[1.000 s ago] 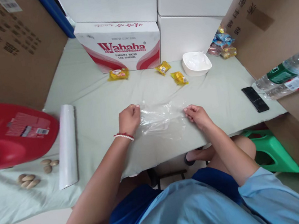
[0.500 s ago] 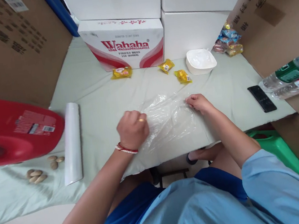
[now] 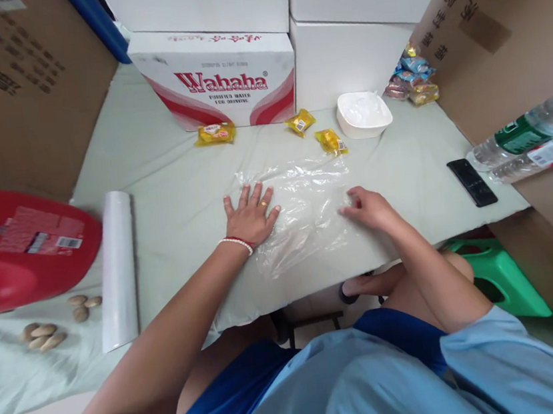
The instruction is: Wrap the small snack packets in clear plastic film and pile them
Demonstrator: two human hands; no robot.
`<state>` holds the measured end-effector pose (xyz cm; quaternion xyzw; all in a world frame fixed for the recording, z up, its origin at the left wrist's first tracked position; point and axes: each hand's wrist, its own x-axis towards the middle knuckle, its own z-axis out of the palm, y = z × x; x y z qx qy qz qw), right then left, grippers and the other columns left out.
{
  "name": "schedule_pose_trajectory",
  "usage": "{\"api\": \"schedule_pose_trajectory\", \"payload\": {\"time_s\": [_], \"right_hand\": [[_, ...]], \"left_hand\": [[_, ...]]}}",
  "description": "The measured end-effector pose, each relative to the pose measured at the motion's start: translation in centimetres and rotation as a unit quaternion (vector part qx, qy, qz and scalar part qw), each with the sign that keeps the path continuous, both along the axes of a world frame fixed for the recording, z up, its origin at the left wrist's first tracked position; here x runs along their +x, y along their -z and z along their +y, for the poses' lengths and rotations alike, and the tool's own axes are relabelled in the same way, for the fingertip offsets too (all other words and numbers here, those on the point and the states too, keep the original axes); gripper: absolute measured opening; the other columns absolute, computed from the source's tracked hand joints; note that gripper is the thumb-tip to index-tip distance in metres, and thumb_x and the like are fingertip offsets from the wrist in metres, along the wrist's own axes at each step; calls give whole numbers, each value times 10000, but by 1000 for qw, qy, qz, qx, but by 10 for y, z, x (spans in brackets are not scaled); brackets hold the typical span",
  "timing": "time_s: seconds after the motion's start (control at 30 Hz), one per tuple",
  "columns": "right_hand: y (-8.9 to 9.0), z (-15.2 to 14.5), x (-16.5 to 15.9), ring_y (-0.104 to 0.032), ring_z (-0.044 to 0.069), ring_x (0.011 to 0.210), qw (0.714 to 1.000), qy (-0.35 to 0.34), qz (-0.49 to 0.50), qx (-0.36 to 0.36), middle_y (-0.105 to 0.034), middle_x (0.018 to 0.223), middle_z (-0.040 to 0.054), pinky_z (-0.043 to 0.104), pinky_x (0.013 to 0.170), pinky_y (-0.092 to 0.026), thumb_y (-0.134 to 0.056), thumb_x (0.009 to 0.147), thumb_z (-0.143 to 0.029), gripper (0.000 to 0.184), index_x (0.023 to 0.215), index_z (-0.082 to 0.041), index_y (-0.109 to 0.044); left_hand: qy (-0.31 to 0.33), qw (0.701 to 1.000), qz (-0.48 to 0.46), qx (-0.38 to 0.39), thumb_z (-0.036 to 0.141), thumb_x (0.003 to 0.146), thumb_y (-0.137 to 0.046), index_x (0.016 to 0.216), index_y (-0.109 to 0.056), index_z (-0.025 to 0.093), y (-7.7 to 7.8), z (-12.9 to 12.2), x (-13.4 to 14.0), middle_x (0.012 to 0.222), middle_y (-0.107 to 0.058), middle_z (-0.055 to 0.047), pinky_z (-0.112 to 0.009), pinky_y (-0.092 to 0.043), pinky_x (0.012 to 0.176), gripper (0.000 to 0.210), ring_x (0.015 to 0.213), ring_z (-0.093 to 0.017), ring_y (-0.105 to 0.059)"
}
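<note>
A thin sheet of clear plastic film [image 3: 302, 210] lies creased on the cloth-covered table in front of me. My left hand [image 3: 251, 217] rests flat on the film's left side, fingers spread, with a ring and a bead bracelet on it. At the right edge of the film is my right hand [image 3: 365, 208]; its thumb and forefinger are parted and the other fingers curl under. Just beyond the film are yellow wrapped snacks [image 3: 331, 141], and a white plastic bowl [image 3: 365, 115] with a clear bag in it stands behind them.
To the left lie a white roll [image 3: 117, 270], a red jug [image 3: 24, 245] and several brown nuts or stones [image 3: 45, 335]. A Wahaha carton [image 3: 220, 79] stands at the back. On the right are a phone [image 3: 472, 181], water bottles [image 3: 524, 136] and a pile of wrapped snacks [image 3: 412, 76].
My left hand has gone from a fist to lying flat with fingers spread. The right thumb and forefinger have parted from a pinch at the film's edge. The view has shifted slightly.
</note>
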<state>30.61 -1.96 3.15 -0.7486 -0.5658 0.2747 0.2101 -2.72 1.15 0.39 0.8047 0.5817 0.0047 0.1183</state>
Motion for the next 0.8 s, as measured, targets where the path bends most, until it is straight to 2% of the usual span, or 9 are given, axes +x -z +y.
{"api": "schedule_pose_trajectory", "payload": {"time_s": [0.07, 0.13, 0.3, 0.4, 0.47, 0.57, 0.63, 0.7, 0.8], "right_hand": [[3, -21, -6, -613, 189, 731, 998, -47, -31, -24, -692, 795, -7, 291, 676, -406, -765, 794, -348, 431, 1201, -241, -672], [8, -38, -7, -622, 185, 730, 999, -39, -18, -19, -700, 800, -7, 296, 699, -425, -717, 808, -260, 380, 1185, -234, -678], [11, -65, 22, -607, 181, 677, 997, -7, 70, -33, -684, 759, -12, 308, 682, -469, -710, 816, -319, 301, 1093, -203, -684], [-2, -70, 29, -642, 210, 732, 998, 30, -43, 18, -723, 872, 45, 363, 765, -511, -654, 853, -283, 288, 1121, -190, -705], [-13, -69, 12, -685, 244, 835, 990, 13, -106, 92, -743, 1033, 109, 412, 850, -535, -584, 927, -296, 310, 1186, -184, -712], [-16, -70, -46, -693, 295, 1125, 970, -174, -81, 150, -741, 1222, 148, 447, 981, -547, -491, 1024, -333, 369, 1292, -192, -702], [-7, -79, -93, -593, 292, 1360, 929, -337, -45, 145, -669, 1434, 134, 457, 1121, -501, -529, 1028, -322, 416, 1408, -204, -651], [6, -95, -132, -444, 292, 1523, 885, -444, -41, 135, -534, 1600, 138, 469, 1251, -387, -604, 1006, -308, 492, 1478, -168, -601], [15, -113, -161, -442, 272, 1531, 819, -561, 2, 120, -582, 1560, 129, 451, 1295, -325, -635, 1013, -393, 474, 1423, -156, -650]], "left_hand": [[3, 1000, -3, -6, 581, 1057, -213, 1668, -297, 291, -4, -1, 0, 1771, -167, -46, -768, -69, 1255, 681, 1645, -354, -114], [-1, 1000, -11, -5, 575, 1061, -201, 1668, -295, 292, -6, 0, -1, 1775, -148, -57, -753, -82, 1262, 677, 1645, -341, -130], [-40, 999, -17, 11, 551, 1063, -204, 1685, -233, 276, -3, 3, -9, 1775, -134, -100, -722, -103, 1273, 681, 1627, -327, -216], [-31, 999, -13, 3, 548, 1061, -207, 1683, -244, 278, -2, 4, -12, 1771, -166, -91, -739, -78, 1265, 679, 1632, -336, -190], [-25, 1000, -15, -5, 560, 1058, -203, 1678, -263, 277, -2, 4, -13, 1773, -157, -89, -750, -72, 1259, 684, 1634, -346, -175], [-25, 999, -21, -7, 572, 1056, -193, 1680, -252, 273, -3, 4, -13, 1773, -155, -83, -748, -71, 1262, 695, 1636, -336, -175], [-29, 999, -29, -1, 567, 1056, -189, 1693, -191, 245, -3, 4, -14, 1769, -170, -91, -736, -77, 1270, 714, 1634, -319, -188], [-34, 999, -34, 7, 558, 1057, -181, 1700, -138, 208, -2, 4, -15, 1761, -194, -106, -719, -83, 1279, 733, 1632, -307, -201], [-32, 999, -25, 12, 567, 1056, -176, 1697, -159, 186, 2, 5, -16, 1756, -203, -119, -703, -80, 1286, 746, 1632, -311, -200]]}}
